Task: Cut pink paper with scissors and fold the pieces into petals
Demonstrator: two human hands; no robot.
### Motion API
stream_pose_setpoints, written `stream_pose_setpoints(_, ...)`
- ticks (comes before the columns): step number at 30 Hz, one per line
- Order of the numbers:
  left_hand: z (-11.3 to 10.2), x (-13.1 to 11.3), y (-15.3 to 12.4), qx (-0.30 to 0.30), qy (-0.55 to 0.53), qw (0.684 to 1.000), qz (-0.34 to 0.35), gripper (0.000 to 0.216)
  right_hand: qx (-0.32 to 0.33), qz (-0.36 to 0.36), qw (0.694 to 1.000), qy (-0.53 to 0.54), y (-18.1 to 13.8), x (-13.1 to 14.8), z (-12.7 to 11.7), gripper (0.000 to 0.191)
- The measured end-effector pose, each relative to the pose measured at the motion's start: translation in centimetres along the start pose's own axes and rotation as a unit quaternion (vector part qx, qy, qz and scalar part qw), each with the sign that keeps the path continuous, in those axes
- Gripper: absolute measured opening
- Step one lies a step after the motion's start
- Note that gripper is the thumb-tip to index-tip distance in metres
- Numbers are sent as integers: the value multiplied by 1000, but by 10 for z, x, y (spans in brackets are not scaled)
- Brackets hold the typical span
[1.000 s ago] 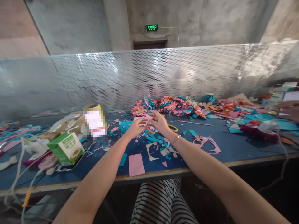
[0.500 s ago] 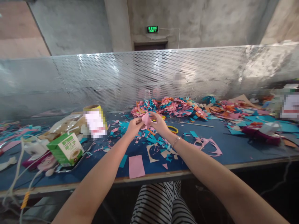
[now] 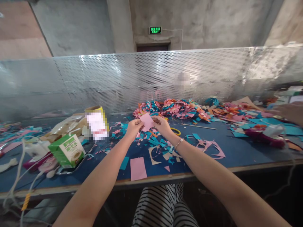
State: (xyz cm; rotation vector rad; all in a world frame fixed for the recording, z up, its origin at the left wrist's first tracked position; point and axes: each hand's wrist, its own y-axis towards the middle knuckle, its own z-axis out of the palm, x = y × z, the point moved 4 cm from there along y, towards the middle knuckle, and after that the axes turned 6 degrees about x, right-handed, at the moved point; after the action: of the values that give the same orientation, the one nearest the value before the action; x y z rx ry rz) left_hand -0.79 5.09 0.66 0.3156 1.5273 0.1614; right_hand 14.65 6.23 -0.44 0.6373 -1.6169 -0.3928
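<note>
A pink square of paper (image 3: 147, 121) is held up between my two hands above the table, turned with a corner toward the top. My left hand (image 3: 134, 128) pinches its left corner. On the opposite side, my right hand (image 3: 162, 125) grips the right corner between thumb and fingers. Behind the paper lies a heap of pink, blue and orange paper flowers (image 3: 174, 108). The yellow handle of what looks like scissors (image 3: 175, 131) shows beside my right hand. Nearer me, another pink paper sheet (image 3: 138, 168) lies flat at the table's front edge.
Blue and pink scraps (image 3: 163, 143) litter the blue table (image 3: 201, 167). To the left stand a green-and-white carton (image 3: 67, 151) and several white cables (image 3: 20, 170). A perforated metal screen (image 3: 123, 83) rises behind. Another person's hand (image 3: 290, 112) reaches in at the far right.
The pink paper, bent to a peak before, is now spread flatter and faces me. My hands have shifted only slightly. Another person's hand has appeared at the right.
</note>
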Motion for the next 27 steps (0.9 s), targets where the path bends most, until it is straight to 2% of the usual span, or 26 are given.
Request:
stream_pose_setpoints(4, -3, -1, 0, -20, -22, 1000, -4, 21, -18, 14, 1000, 11, 1, -7, -2, 26)
stream_pose_setpoints(8, -1, 1, -2, -26, -79, 996, -37, 15, -3, 34, 999, 36, 0, -9, 1, 22)
stream_pose_setpoints(10, 3, 2, -3, -9, -97, 994, -53, 15, -3, 38, 998, 42, -1, -7, 2, 22)
stream_pose_setpoints(13, 13, 3, -6, 54, -107, 990, -79, 20, -12, 44, 998, 45, -2, -2, 2, 16)
stream_pose_setpoints(15, 15, 3, -7, 80, -89, 989, -84, 22, -18, 50, 998, 39, -3, 1, 0, 12)
stream_pose_setpoints(18, 9, 0, -4, 46, -6, 998, -41, 23, -16, 62, 998, 24, -3, 0, -3, 9)
stream_pose_setpoints(20, 4, -3, -2, 25, 52, 998, 2, 22, -8, 64, 998, -1, -2, -2, -4, 15)
stream_pose_setpoints(22, 3, -3, 0, 36, 89, 995, 29, 21, -4, 50, 998, -35, -2, -3, -5, 24)
stream_pose_setpoints(25, 6, 0, 0, 59, 115, 991, 31, 16, -14, 17, 997, -77, -1, -1, -7, 35)
stream_pose_setpoints(27, 8, 2, -1, 60, 106, 992, 14, 12, -24, 11, 995, -92, -1, 0, -8, 37)
